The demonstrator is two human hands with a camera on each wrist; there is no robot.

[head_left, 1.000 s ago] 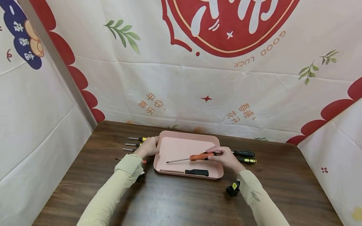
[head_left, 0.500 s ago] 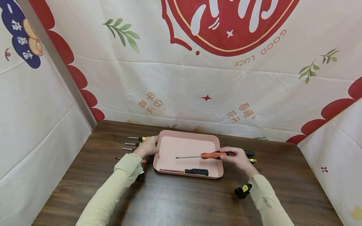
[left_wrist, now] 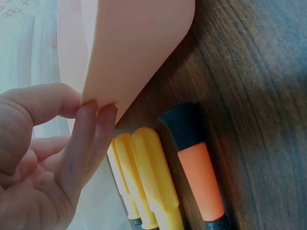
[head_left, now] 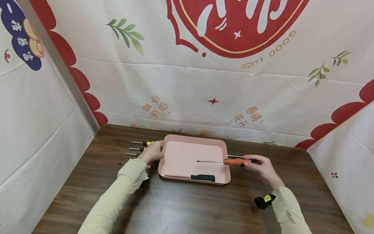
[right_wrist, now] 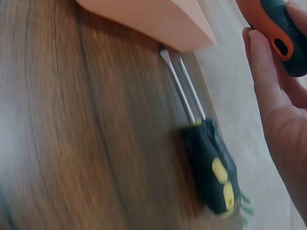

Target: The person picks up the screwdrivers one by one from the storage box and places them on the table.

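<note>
My left hand (head_left: 152, 152) pinches the left wall of a pink tray (head_left: 187, 149) between thumb and fingers, as the left wrist view shows close up. In my right hand (head_left: 265, 170) is an orange-and-black screwdriver (head_left: 233, 161), gripped near the butt of its handle. Its shaft points left over the tray's right side. A black-handled screwdriver (head_left: 202, 177) lies inside the tray along the near wall. Under the right hand, two black-and-yellow screwdrivers (right_wrist: 211, 165) lie side by side on the table, shaft tips at the tray's edge; the head view mostly hides them.
Left of the tray, several yellow-handled screwdrivers (left_wrist: 153, 177) lie in a row, with an orange-handled screwdriver (left_wrist: 201, 184) beside them. The wooden table (head_left: 181, 208) ends at a printed cloth backdrop (head_left: 187, 97) behind the tray.
My right hand has moved right with the orange-and-black screwdriver, from over the middle of the tray to past its right edge. The left hand and tray have stayed in place.
</note>
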